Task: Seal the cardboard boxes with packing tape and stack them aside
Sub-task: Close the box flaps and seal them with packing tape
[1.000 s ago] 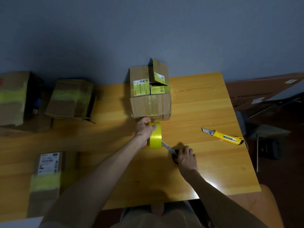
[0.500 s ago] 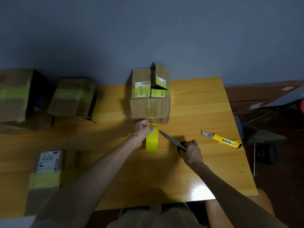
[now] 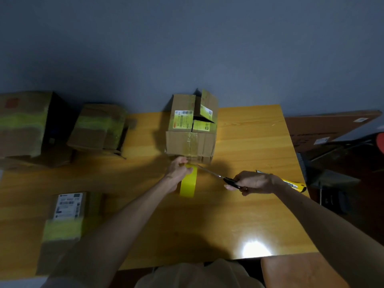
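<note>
A cardboard box (image 3: pixel 190 142) stands at the table's far middle, one top flap raised, yellow labels and clear tape on its front. Just in front of it my left hand (image 3: pixel 178 171) grips a roll of yellow packing tape (image 3: pixel 188 182) held on edge against the box's lower front. My right hand (image 3: pixel 252 181) grips black-handled scissors (image 3: pixel 216 175), held out to the right, their blades pointing left with the tip at the strip of tape by the box's bottom edge.
A yellow utility knife (image 3: pixel 294 185) lies partly hidden behind my right hand. Three boxes banded with yellow tape sit at left: two at the back (image 3: pixel 22 123) (image 3: pixel 98 127), one near the front edge (image 3: pixel 64 223). The wooden table (image 3: pixel 249 215) ends at right beside dark clutter.
My right hand swung the scissors from low by the roll out to the right and brought the blades up to the tape at the box's base. My left hand and roll shifted slightly toward the box.
</note>
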